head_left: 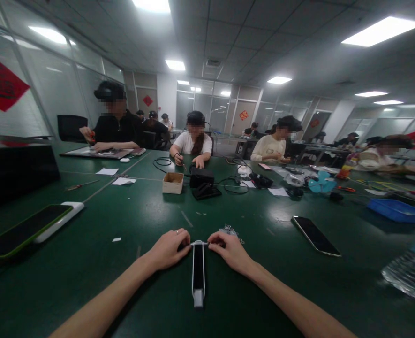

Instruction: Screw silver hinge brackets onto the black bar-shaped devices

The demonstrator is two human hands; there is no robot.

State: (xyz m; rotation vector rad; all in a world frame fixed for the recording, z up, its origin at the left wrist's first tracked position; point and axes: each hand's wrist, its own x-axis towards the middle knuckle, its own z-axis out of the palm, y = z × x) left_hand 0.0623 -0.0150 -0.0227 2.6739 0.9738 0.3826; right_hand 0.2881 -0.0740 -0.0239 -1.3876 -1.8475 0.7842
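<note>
A long, narrow white frame (193,270) lies on the green table in front of me, dark along its middle. At its near end sits a pale grey block (198,298), and a thin crossbar runs through its far end. My left hand (172,248) is closed at the left end of that crossbar, fingertips pinched together. On the opposite side, my right hand (228,249) pinches the crossbar's right end between thumb and fingers. Just behind my right hand lies a small pile of grey metal-looking pieces (230,229), partly covered by it.
A phone (316,236) lies to the right, near a clear water bottle (406,270) and a blue tray (399,210). Leftward, a green-edged phone (27,230) rests on a white device. Ahead stand a small cardboard box (173,183) and black equipment (202,177). Several people sit around.
</note>
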